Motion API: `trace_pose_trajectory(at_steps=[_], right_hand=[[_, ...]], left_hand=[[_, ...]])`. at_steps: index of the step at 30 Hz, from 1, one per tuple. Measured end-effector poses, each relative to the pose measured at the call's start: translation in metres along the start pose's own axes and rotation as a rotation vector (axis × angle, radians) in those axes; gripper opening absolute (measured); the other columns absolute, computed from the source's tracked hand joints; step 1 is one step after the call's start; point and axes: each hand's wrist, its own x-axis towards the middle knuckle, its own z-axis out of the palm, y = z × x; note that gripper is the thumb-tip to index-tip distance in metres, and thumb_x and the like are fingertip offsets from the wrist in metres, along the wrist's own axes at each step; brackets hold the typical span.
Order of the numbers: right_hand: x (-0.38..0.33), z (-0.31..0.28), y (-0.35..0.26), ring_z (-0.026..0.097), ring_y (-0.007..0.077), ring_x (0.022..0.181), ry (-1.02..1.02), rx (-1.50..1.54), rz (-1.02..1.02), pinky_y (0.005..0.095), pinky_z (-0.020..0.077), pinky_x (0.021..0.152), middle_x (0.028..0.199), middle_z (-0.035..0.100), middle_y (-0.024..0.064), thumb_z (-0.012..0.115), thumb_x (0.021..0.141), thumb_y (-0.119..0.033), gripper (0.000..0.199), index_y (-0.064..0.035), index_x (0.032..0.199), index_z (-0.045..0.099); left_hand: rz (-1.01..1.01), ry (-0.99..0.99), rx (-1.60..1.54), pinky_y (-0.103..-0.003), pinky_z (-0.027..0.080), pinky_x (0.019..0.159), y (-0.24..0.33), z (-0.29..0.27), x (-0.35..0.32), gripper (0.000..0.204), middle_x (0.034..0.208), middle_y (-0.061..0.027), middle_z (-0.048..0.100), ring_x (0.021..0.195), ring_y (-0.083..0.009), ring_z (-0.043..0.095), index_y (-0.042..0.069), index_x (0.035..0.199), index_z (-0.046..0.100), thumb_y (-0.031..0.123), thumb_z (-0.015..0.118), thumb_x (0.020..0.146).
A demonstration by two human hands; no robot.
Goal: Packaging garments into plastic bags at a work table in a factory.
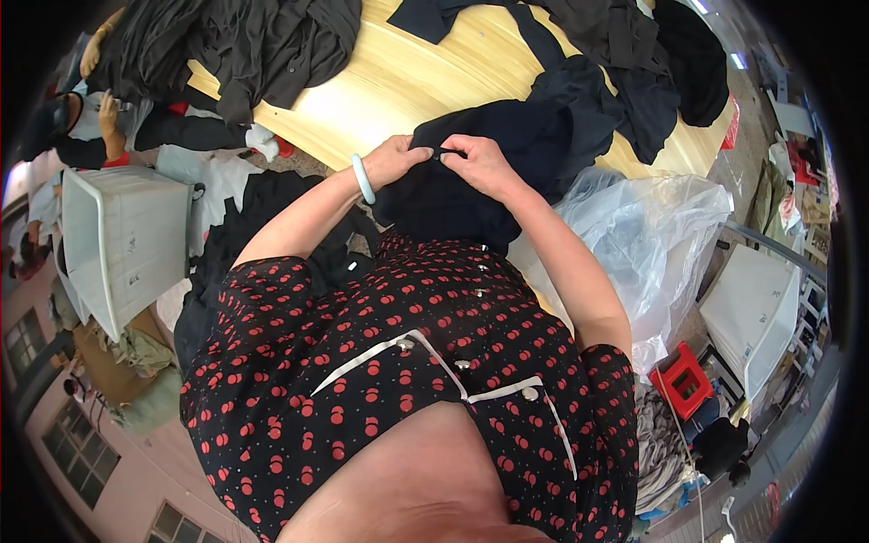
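Observation:
A dark navy garment (pixel 507 136) hangs over the near edge of the wooden table and down in front of me. My left hand (pixel 396 160), with a pale bangle (pixel 363 178) on its wrist, pinches the garment's edge between thumb and fingers. Just to its right, my right hand (pixel 477 165) pinches the same edge, its fingertips close to the left ones. A small dark bit of the cloth shows between the two pinches. The finer detail there is too small to make out.
On the table (pixel 389 68) lie a heap of black clothes (pixel 262 50) at the left and more dark clothes (pixel 625 54) at the right. Clear plastic sheeting (pixel 634 244) spreads at my right, near a red stool (pixel 682 380). White bins (pixel 127 240) stand both sides. Another person's hand (pixel 109 113) shows far left.

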Motion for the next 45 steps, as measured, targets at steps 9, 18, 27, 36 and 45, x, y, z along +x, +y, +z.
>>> trace_pose_trajectory(at_steps=[9,18,27,36,45], right_hand=[[0.0,0.001,-0.001,0.051,0.0102,0.062,-0.015,0.131,0.004,0.0244,0.0416,0.06,0.066,0.057,0.0058,0.055,0.075,-0.017,0.018,-0.0006,0.08,0.059],[0.005,0.007,0.013,0.048,0.008,0.063,-0.094,0.38,0.156,0.0233,0.0393,0.06,0.066,0.055,0.0006,0.055,0.076,-0.018,0.017,-0.001,0.074,0.059],[0.008,0.019,0.029,0.052,0.0127,0.062,-0.104,0.264,0.124,0.0273,0.0411,0.059,0.07,0.057,0.0055,0.053,0.075,-0.013,0.013,-0.0012,0.079,0.058],[-0.023,0.013,0.037,0.055,0.0311,0.075,0.037,-0.501,-0.186,0.0393,0.0437,0.068,0.077,0.057,0.0145,0.055,0.072,-0.012,0.012,-0.0023,0.079,0.056],[-0.025,0.021,0.034,0.051,0.0274,0.074,0.18,-0.61,-0.307,0.036,0.042,0.069,0.071,0.051,0.0126,0.051,0.073,-0.008,0.007,-0.0022,0.071,0.055]], left_hand=[[0.014,-0.053,0.316,-0.02,0.043,0.065,-0.017,-0.017,0.008,0.021,0.082,-0.0012,0.058,0.071,-0.0059,0.052,-0.002,0.093,0.056,0.013,0.052,0.08],[0.179,-0.004,0.233,-0.025,0.044,0.062,-0.011,-0.003,-0.004,0.021,0.074,-0.0061,0.059,0.066,-0.0119,0.055,-0.003,0.085,0.056,0.013,0.061,0.072],[0.487,0.243,0.771,-0.032,0.042,0.058,-0.03,-0.004,-0.004,0.02,0.067,-0.0148,0.054,0.061,-0.0263,0.054,-0.001,0.077,0.054,0.013,0.065,0.067],[-0.231,-0.025,0.081,-0.026,0.043,0.077,-0.042,-0.04,0.009,0.042,0.095,-0.008,0.059,0.082,-0.0132,0.054,-0.002,0.104,0.052,0.019,0.066,0.071],[0.213,0.354,1.548,-0.032,0.043,0.07,-0.008,0.019,0.056,0.035,0.078,-0.0121,0.055,0.077,-0.0284,0.053,0.006,0.076,0.064,0.039,0.062,0.066]])
